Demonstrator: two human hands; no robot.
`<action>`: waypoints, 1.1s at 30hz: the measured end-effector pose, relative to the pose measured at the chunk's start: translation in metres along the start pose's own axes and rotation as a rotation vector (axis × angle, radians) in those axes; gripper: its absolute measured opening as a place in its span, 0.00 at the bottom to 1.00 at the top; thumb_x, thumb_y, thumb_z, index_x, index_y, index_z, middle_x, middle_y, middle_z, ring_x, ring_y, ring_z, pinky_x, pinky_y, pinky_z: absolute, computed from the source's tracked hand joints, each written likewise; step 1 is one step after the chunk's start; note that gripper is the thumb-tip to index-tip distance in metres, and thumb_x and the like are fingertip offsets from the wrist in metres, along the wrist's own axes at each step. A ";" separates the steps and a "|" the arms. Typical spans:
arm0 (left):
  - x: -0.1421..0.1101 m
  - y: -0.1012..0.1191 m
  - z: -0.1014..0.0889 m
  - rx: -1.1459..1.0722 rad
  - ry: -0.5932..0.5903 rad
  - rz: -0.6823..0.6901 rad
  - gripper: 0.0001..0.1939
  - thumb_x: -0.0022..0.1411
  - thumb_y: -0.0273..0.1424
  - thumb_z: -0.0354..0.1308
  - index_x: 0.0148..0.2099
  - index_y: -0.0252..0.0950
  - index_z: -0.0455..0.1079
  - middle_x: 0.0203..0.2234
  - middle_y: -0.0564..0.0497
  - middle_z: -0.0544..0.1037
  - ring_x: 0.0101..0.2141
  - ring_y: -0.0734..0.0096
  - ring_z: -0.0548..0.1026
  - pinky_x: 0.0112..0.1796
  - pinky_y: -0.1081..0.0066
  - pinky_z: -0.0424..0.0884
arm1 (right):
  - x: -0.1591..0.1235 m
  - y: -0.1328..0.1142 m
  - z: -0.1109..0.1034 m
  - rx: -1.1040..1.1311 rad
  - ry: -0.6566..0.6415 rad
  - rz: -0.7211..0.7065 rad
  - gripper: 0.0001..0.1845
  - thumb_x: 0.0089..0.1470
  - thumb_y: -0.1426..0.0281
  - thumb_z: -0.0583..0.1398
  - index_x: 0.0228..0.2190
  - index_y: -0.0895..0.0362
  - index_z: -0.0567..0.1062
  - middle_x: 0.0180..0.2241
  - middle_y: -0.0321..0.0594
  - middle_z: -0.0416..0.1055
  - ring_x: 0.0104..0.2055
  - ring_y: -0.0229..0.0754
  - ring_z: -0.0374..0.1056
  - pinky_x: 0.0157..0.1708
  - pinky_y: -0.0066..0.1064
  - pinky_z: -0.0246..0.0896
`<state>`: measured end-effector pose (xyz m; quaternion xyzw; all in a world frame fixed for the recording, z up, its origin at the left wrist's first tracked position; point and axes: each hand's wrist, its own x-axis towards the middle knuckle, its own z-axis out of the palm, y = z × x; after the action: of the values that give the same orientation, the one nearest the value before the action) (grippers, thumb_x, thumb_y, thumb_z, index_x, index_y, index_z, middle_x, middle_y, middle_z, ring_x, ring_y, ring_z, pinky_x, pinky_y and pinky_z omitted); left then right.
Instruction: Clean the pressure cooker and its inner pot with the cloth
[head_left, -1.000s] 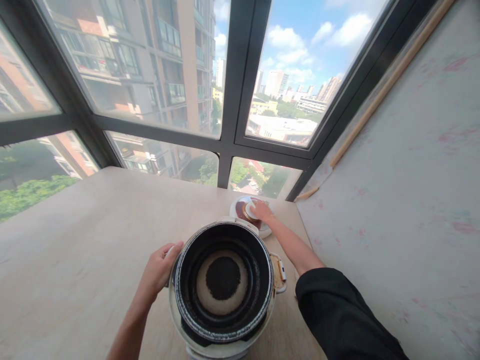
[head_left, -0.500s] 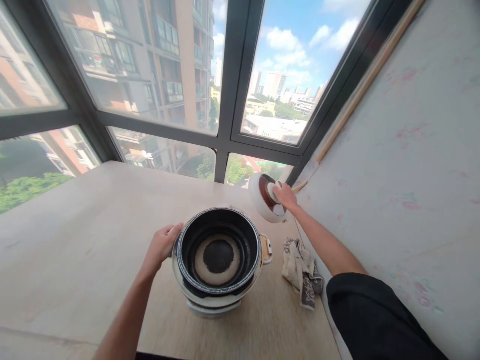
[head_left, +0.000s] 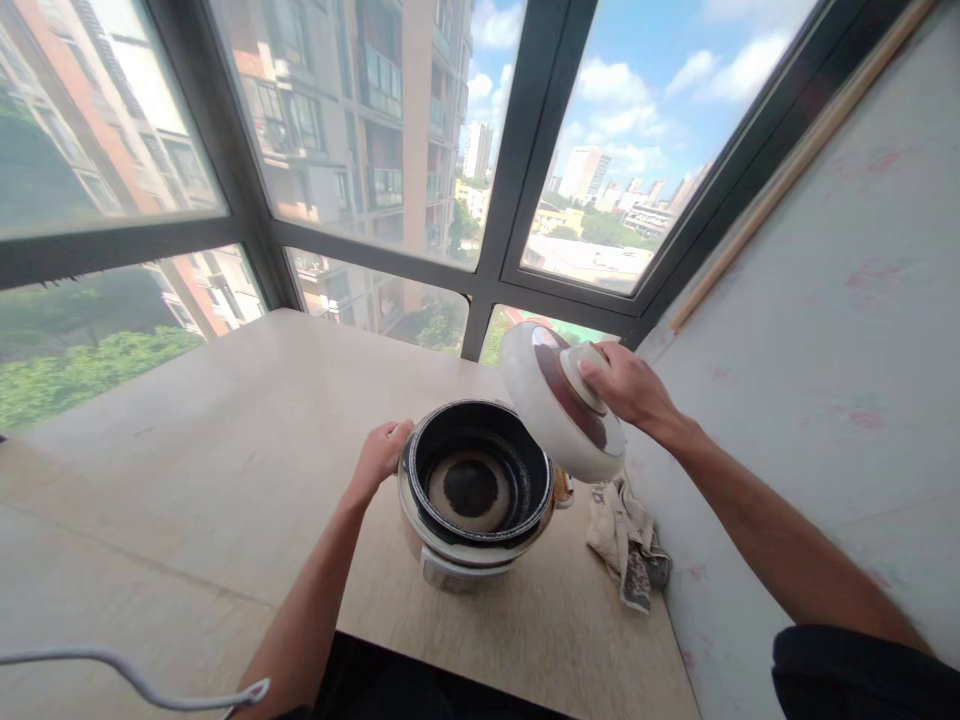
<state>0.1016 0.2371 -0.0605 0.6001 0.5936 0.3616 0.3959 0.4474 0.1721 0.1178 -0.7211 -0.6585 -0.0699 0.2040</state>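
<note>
An old white rice cooker [head_left: 450, 560] stands uncovered on a pale wooden table [head_left: 225, 450], its dark, stained interior showing. My left hand [head_left: 382, 455] grips the cooker's left rim. My right hand [head_left: 626, 385] is closed on the knob of the white and maroon lid [head_left: 559, 405] and holds it tilted in the air, just above the cooker's right edge.
A crumpled dirty cloth [head_left: 626, 545] lies on the table to the right of the cooker. A pale wall [head_left: 825, 350] borders the table on the right and large windows [head_left: 375, 150] stand behind it. A white cable [head_left: 127, 675] crosses the lower left corner.
My right hand has lifted the lid off the table behind the cooker and carried it nearer, over the cooker's right side. My left hand stays on the rim. The view has pulled back.
</note>
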 end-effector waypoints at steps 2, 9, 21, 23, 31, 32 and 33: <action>0.001 -0.002 0.001 -0.002 0.010 0.003 0.24 0.55 0.53 0.48 0.23 0.38 0.64 0.19 0.53 0.66 0.24 0.70 0.63 0.25 0.72 0.58 | -0.009 -0.027 0.000 -0.040 -0.076 -0.052 0.22 0.63 0.55 0.52 0.43 0.57 0.74 0.43 0.49 0.77 0.41 0.51 0.70 0.36 0.35 0.58; 0.005 -0.010 0.004 -0.030 0.012 0.011 0.22 0.55 0.51 0.49 0.22 0.38 0.62 0.18 0.53 0.64 0.23 0.70 0.62 0.24 0.72 0.56 | -0.029 -0.102 0.015 -0.164 -0.233 -0.120 0.20 0.64 0.54 0.51 0.44 0.56 0.71 0.44 0.47 0.76 0.38 0.48 0.71 0.31 0.33 0.51; 0.007 -0.015 0.006 -0.104 0.038 0.010 0.23 0.62 0.50 0.43 0.21 0.40 0.54 0.18 0.54 0.62 0.24 0.69 0.62 0.26 0.70 0.56 | -0.050 -0.126 0.037 -0.308 -0.381 -0.165 0.21 0.67 0.55 0.51 0.48 0.57 0.70 0.49 0.48 0.74 0.44 0.50 0.73 0.36 0.34 0.57; 0.007 -0.014 0.005 -0.117 0.047 0.000 0.24 0.63 0.49 0.42 0.21 0.40 0.54 0.19 0.53 0.63 0.25 0.69 0.62 0.27 0.70 0.57 | -0.051 -0.125 0.042 -0.320 -0.391 -0.164 0.21 0.67 0.55 0.51 0.48 0.57 0.70 0.49 0.48 0.74 0.44 0.50 0.73 0.36 0.34 0.57; 0.005 -0.011 0.004 -0.162 0.049 -0.021 0.23 0.64 0.47 0.43 0.22 0.40 0.55 0.19 0.53 0.64 0.25 0.69 0.63 0.27 0.70 0.58 | -0.052 -0.120 0.065 -0.337 -0.398 -0.229 0.22 0.66 0.55 0.52 0.49 0.58 0.70 0.50 0.50 0.73 0.46 0.52 0.73 0.38 0.36 0.62; 0.005 -0.011 0.004 -0.167 0.045 -0.020 0.23 0.64 0.47 0.43 0.22 0.40 0.55 0.19 0.54 0.64 0.25 0.69 0.62 0.27 0.70 0.58 | -0.053 -0.121 0.066 -0.343 -0.406 -0.230 0.22 0.66 0.55 0.52 0.50 0.58 0.70 0.50 0.50 0.73 0.45 0.53 0.73 0.38 0.37 0.62; 0.005 -0.011 0.004 -0.172 0.040 -0.019 0.22 0.64 0.47 0.44 0.22 0.40 0.55 0.18 0.54 0.63 0.24 0.69 0.62 0.27 0.70 0.57 | -0.053 -0.122 0.067 -0.347 -0.413 -0.230 0.22 0.66 0.55 0.52 0.50 0.58 0.69 0.50 0.51 0.73 0.45 0.53 0.73 0.38 0.37 0.63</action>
<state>0.1007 0.2417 -0.0726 0.5510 0.5737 0.4196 0.4373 0.3100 0.1550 0.0618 -0.6647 -0.7418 -0.0557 -0.0700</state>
